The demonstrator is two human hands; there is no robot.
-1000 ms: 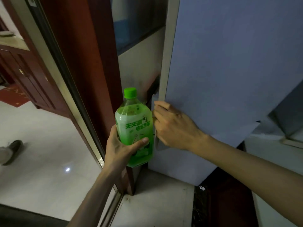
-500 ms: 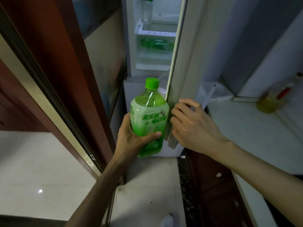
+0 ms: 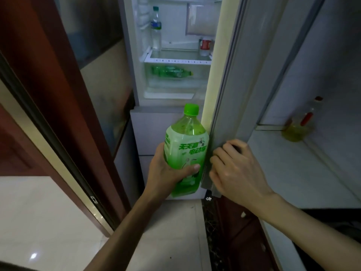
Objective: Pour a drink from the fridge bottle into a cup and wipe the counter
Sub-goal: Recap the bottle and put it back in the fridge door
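Bottle (image 3: 187, 145) of pale green drink, green cap (image 3: 191, 109) screwed on, stands nearly upright in the air in front of the open fridge, held by the left grip (image 3: 166, 173). That grip wraps the lower half of the bottle from the left side. The thumb (image 3: 192, 167) lies across the front of the label and the other fingers are hidden behind the bottle. The shoulder, neck and cap rise clear above the grip, and the base shows just below it. The bottle's right side sits just beside the edge of the fridge door (image 3: 222, 106); I cannot tell whether they touch.

The right grip (image 3: 238, 173) is curled round the lower corner of that door edge, knuckles up, fingertips tucked out of sight behind it.

Inside the fridge, a clear bottle (image 3: 155, 30) stands at the left of a white shelf (image 3: 175, 60), a red-labelled container (image 3: 205, 45) stands at its right, and a green bottle (image 3: 170, 72) lies on its side in the compartment below.

To the right, a pale desk (image 3: 293, 169) carries a blurred bottle of yellow liquid (image 3: 298, 128) near the wall, well apart from both grips.
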